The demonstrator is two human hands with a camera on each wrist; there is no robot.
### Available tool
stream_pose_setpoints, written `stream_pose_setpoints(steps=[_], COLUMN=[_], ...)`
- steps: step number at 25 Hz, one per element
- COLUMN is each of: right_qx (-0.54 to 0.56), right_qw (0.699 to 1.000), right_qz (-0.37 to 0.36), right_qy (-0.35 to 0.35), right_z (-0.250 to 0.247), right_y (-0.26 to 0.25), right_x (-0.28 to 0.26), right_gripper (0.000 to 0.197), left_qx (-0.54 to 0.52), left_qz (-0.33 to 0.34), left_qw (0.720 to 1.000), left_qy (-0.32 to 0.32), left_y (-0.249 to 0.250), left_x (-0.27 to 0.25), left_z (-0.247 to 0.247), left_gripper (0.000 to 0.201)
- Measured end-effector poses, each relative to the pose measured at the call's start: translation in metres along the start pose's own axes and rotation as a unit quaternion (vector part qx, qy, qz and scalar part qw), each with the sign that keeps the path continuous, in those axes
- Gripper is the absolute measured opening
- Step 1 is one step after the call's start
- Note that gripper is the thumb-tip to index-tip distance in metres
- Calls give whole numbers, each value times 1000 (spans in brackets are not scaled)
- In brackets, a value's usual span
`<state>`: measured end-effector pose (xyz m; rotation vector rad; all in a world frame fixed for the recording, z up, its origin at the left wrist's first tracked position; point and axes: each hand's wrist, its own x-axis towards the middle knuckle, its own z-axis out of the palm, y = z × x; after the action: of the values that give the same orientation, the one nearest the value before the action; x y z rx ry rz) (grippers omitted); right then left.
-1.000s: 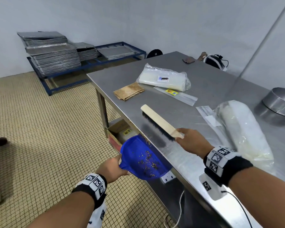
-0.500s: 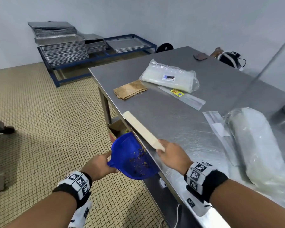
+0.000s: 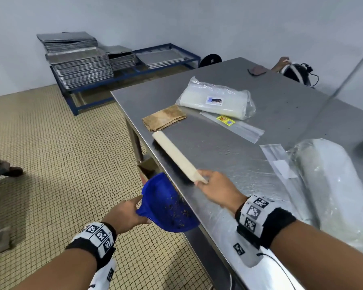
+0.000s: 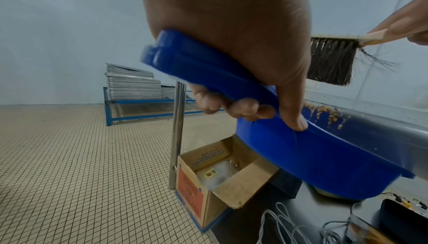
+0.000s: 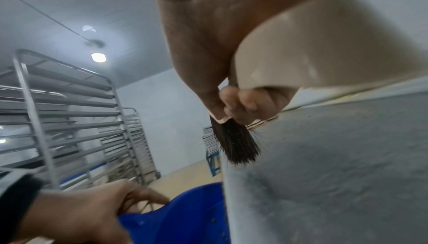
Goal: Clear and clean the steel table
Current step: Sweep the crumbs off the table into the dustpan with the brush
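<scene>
"RESERVED FOR" on cardboard box (image 4: 192, 191)

"Where are my hands?"

"My left hand (image 3: 126, 214) is low at about 7 o'clock. Its fingers (image 4: 241, 108) curl round a handle, thumb on top."

"And the other one?"

"My right hand (image 3: 217, 190) reaches toward 12 o'clock, fingers (image 5: 241, 103) wrapped tight round a handle. Both wrists wear bands."
</scene>
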<state>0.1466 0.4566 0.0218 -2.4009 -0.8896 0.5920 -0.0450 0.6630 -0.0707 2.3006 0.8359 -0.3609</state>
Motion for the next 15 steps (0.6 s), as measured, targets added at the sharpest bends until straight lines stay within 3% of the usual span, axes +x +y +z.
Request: stream_pose_setpoints(steps=[3, 6, 12, 15], right_qx=[-22, -62, -99, -96], right_qw=[998, 987, 963, 961], right_qz=[32, 112, 221, 232], right_qy=[51, 98, 118, 115], right_z=[-32, -60, -82, -78], right_y=[20, 52, 97, 99], right_x=[19, 34, 46, 56], right_gripper=[33, 37, 36, 37], left_qx=[5, 1, 1, 2], left_qz=[2, 10, 15, 20], left_qw=[1000, 1000, 1000, 1000], left_qy=[-2, -5, -9, -10], left_y=[-7, -11, -17, -19], left_x=[9, 15, 24, 29], left_z=[-5, -9, -18, -21], left_gripper=[94, 93, 90, 91])
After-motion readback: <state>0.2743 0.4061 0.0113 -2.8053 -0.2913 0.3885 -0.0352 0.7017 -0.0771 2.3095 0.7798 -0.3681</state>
